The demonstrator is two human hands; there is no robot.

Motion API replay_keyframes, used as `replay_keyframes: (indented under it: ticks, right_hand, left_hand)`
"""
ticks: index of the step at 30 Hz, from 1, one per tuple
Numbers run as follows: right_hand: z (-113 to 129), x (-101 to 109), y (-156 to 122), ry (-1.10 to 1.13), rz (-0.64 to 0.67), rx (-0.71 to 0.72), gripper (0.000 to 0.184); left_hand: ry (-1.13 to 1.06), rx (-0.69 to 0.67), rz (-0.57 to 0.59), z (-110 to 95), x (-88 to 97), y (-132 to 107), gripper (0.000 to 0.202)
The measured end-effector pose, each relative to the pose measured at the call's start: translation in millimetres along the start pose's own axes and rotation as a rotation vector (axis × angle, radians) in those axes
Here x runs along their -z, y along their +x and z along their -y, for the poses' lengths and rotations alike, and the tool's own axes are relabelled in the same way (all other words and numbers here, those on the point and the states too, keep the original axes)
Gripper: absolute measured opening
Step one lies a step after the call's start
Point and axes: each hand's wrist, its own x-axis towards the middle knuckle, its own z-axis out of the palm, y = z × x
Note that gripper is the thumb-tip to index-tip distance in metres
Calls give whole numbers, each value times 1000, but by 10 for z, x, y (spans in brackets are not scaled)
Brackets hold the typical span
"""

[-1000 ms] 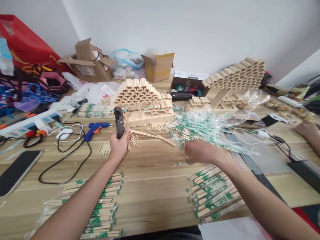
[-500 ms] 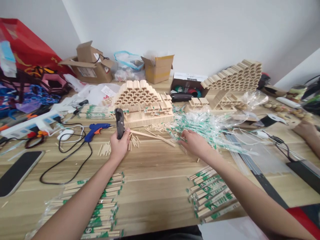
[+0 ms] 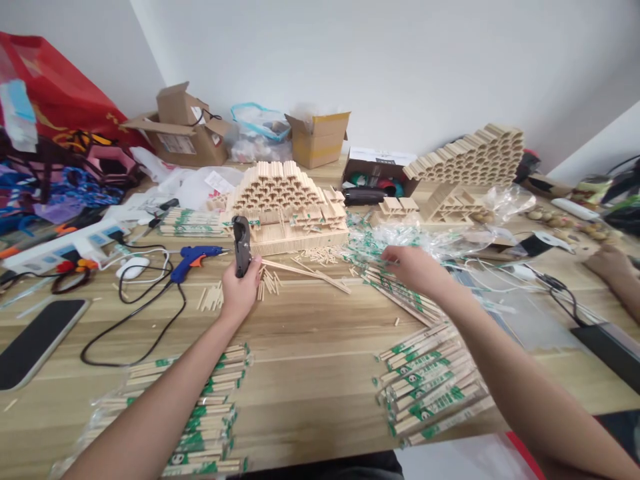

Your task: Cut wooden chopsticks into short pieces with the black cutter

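Note:
My left hand (image 3: 241, 288) is closed around a dark grey hand cutter (image 3: 242, 247), held upright with its curved head at the top. Short cut sticks (image 3: 269, 283) lie beside that hand. My right hand (image 3: 416, 270) reaches over paper-and-plastic-wrapped chopsticks (image 3: 400, 293) and a heap of clear and green wrappers (image 3: 400, 237). Its fingers are bent down and together; their tips are partly hidden, and what they grip cannot be made out. Beyond my hands stands a stacked wooden stick model (image 3: 280, 190) on a slatted base.
A blue glue gun (image 3: 193, 260) with a looping cord lies left, near a phone (image 3: 43, 340) and power strip (image 3: 65, 247). Wrapped chopsticks (image 3: 213, 417) lie by my left forearm, more packets (image 3: 430, 387) at right. Another person's hand (image 3: 610, 263) rests far right.
My right hand has moved right and slightly up, and more wrapped chopsticks show beneath it. The left hand keeps the cutter in nearly the same place.

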Motion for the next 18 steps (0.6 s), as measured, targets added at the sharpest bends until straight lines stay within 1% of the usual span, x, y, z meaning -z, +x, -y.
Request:
replay_keyframes:
  ticks: [3, 5, 7, 10, 12, 14, 16, 18]
  right_hand:
    - [-271, 281, 174, 85, -76, -21, 16]
    - [-424, 341, 314, 99, -125, -43, 15]
    - [-541, 295, 435, 94, -171, -51, 17]
    - [-666, 145, 511, 81, -234, -34, 29]
    - [-733, 86, 470, 17, -303, -34, 32]
    - [-789, 91, 369, -62, -337, -62, 30]
    - [-832, 134, 242, -119, -290, -128, 26]
    - [-861, 164, 120, -161, -162, -225, 24]
  left_hand:
    - [-9, 18, -7, 13, -11, 2, 34]
    - [-18, 25, -12, 18, -17, 3, 34]
    - [-25, 20, -12, 17, -19, 3, 34]
    - [-18, 3, -8, 14, -10, 6, 35]
    - [-8, -4, -2, 19, -2, 9, 35]
    - [-4, -6, 4, 29, 5, 11, 34]
    - [-1, -7, 8, 39, 7, 11, 34]
    - [-2, -8, 7, 45, 6, 10, 34]
